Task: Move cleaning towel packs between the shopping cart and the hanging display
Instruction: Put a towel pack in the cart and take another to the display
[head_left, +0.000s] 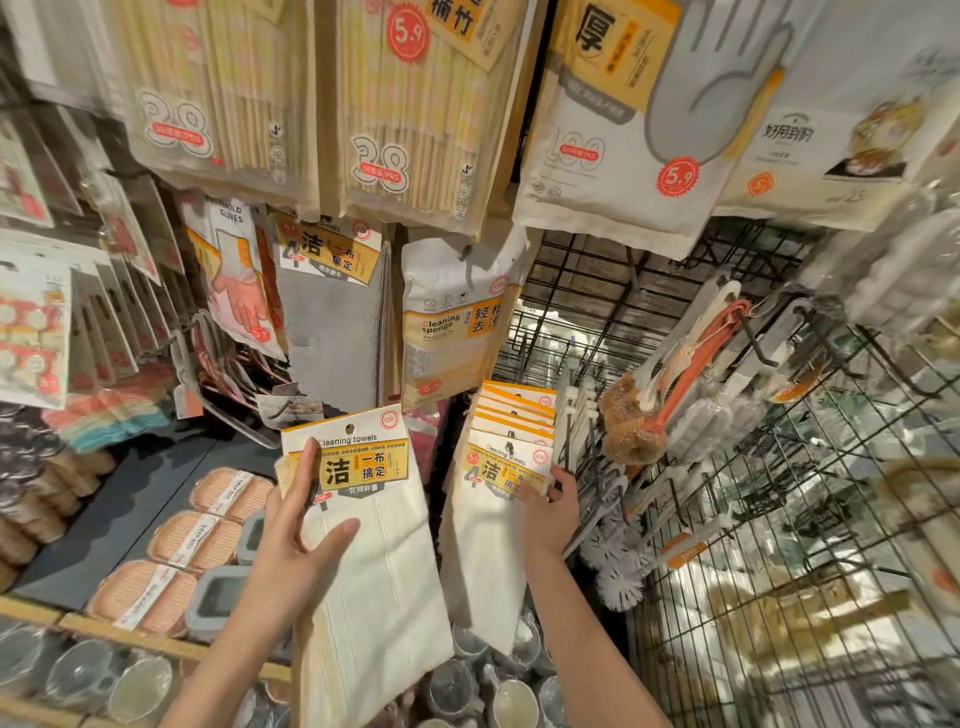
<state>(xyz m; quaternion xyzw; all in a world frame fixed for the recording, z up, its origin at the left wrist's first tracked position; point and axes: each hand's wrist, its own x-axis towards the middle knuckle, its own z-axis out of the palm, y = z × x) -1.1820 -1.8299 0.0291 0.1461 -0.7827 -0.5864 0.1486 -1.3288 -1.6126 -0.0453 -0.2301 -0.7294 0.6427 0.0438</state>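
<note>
left hand (291, 525): it grasps one white towel pack (363, 545), with the thumb across the front cloth and the fingers up along the left edge of the yellow label.
held pack: it is upright in front of the display, free of any hook; the hole in the card top is empty. the label reads "cleaning towels".
right hand (553, 512): the fingers grip the front pack of the hanging row of towel packs (511, 452), at the lower right corner of its label.
hanging row: several same packs hang one behind the other, just right of the held pack; the white cloths hang down below the cards.
low shelf (140, 499): at the left, under the hands; pink soap boxes (197, 540) lie on it.
wire rack (779, 519): at the right, with bottle brushes (639, 410) on hooks.
behind: a grey towel pack (332, 312) and a cleaning sponge pack (452, 322) hang above the hands.
top: chopstick packs (405, 104) and a glove pack (623, 114) hang highest.
shopping cart: i cannot tell where it is.
</note>
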